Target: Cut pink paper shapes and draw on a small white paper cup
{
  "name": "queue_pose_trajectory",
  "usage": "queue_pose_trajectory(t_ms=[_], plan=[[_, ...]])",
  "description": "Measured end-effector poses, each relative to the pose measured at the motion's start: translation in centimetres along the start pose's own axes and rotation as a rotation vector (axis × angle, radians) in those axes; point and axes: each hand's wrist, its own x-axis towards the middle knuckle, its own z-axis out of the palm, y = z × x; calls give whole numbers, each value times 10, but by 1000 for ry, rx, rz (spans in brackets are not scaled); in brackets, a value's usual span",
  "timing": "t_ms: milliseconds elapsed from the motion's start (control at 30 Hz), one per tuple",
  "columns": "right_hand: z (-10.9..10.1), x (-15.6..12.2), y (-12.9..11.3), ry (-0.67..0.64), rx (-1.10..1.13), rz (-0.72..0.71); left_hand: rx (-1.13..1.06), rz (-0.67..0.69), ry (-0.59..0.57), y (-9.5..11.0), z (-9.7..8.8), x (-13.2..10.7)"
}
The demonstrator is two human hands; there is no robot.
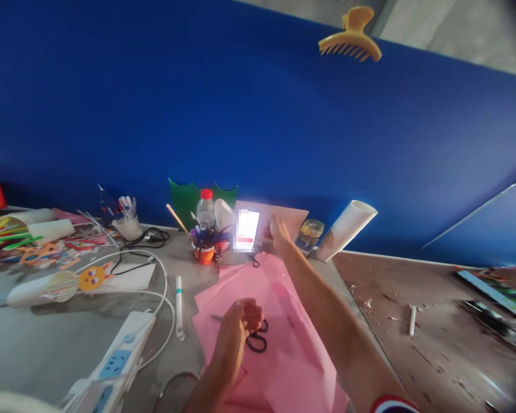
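Note:
My left hand [244,319] hovers over or rests on a pile of pink paper sheets [298,338], its fingers curled in and nothing visible in them. Partly behind it lies a pair of scissors [258,342] with black handles; a tip shows on the hand's other side. My right hand [279,230] reaches far forward, beside a lit phone [246,229] that stands upright. Behind that hand a pale pink sheet [298,217] leans near the blue wall. Blur hides whether its fingers grip the sheet or only touch it.
A jar [310,234] and a tilted stack of paper cups [348,229] stand right of the phone. Left are a red-capped bottle [206,209], a marker [179,304], a power strip [116,361] with cables, and craft scraps [69,248]. A yellow claw clip [351,37] hangs above.

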Motion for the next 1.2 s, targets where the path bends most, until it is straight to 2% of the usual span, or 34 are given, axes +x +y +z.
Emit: queue_pose_trajectory(t_ms=[100,233,300,367,467,533,633,733,833,933,1067,1133,1200], plan=[[-24,-45,6,61,-97,19,-20,31,90,7,2,6],[-61,-135,28,21,-263,13,-40,136,174,16,2,10],[-75,-176,41,19,-353,14,-38,208,171,20,0,11],[-82,-209,50,-46,-605,-51,-23,283,182,23,1,11],[-77,-238,51,-115,-765,-154,43,335,193,31,7,11],[-63,-248,41,-191,-800,-235,61,365,196,38,14,9],[-35,-249,21,-381,-941,-360,151,384,203,50,20,1],[-14,-242,8,-505,-1111,-356,295,425,171,60,14,-9],[-4,-237,9,-605,-1205,-323,364,447,154,65,-1,-12],[0,-237,13,-610,-1239,-305,399,492,148,67,-15,-1],[8,-240,14,-595,-1241,-298,554,592,258,72,-28,23],[11,-238,12,-594,-1239,-287,746,550,335,76,-34,34],[9,-236,11,-595,-1233,-277,861,528,348,80,-39,41]])
